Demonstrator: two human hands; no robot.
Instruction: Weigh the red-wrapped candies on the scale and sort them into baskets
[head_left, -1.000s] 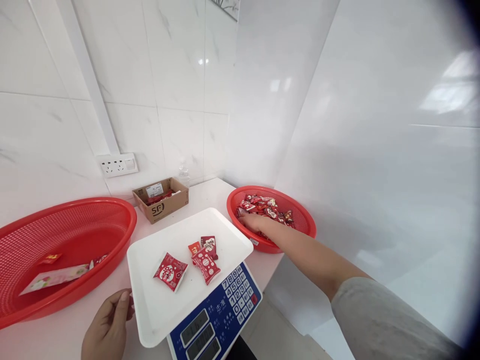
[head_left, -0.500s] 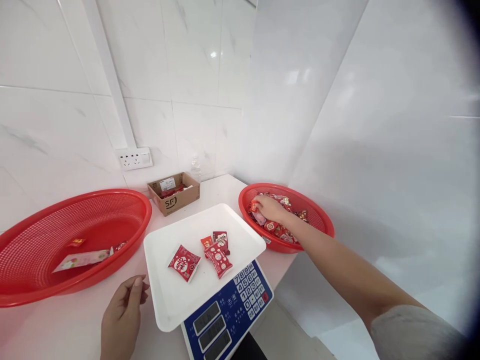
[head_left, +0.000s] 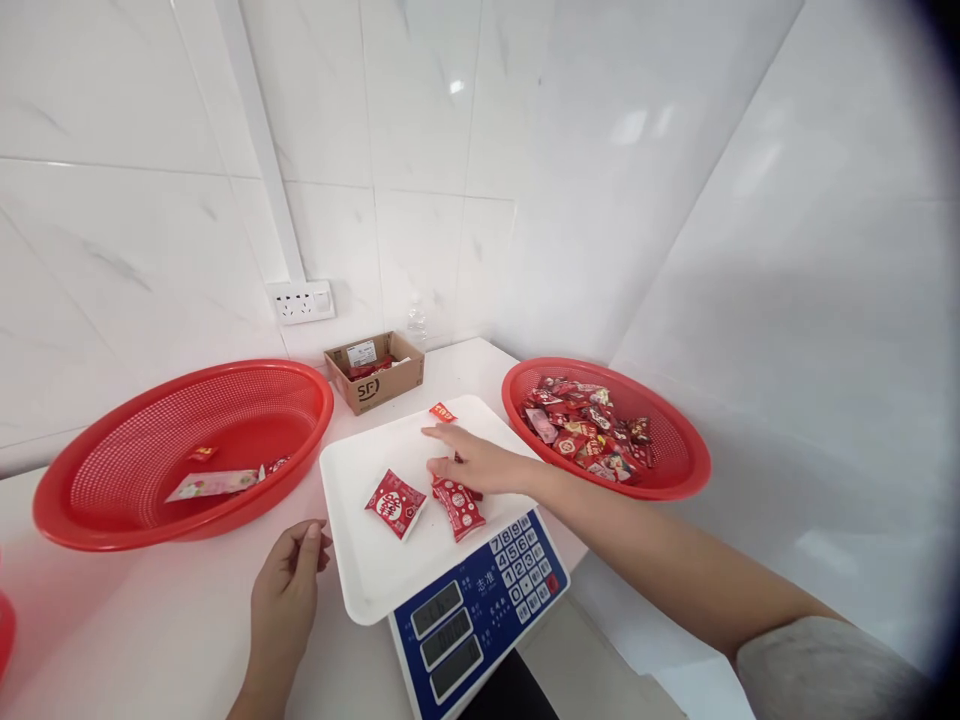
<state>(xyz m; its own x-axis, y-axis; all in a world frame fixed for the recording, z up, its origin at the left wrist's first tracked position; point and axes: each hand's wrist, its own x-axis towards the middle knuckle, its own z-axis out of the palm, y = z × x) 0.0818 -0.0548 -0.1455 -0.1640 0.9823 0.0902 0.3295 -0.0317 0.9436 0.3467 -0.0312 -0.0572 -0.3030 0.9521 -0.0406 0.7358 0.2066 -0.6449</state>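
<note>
My right hand is over the white tray of a blue digital scale, fingers stretched apart and holding nothing. A small orange-red packet lies at the tray's far edge, just beyond my fingertips. Below this hand are a red dotted candy packet and other wrappers partly hidden by it. A larger red packet with white print rests to their left. Beside the tray's left edge, my left hand has its fingers curled in, with nothing visible in them.
A red basket heaped with wrapped sweets stands at the right. Another red basket at the left holds a long pale packet and a few small ones. Behind the tray are a cardboard box and a clear bottle.
My right hand has moved left from the right basket to above the tray and opened. The small orange-red packet now lies at the tray's far edge. The view has shifted slightly.
</note>
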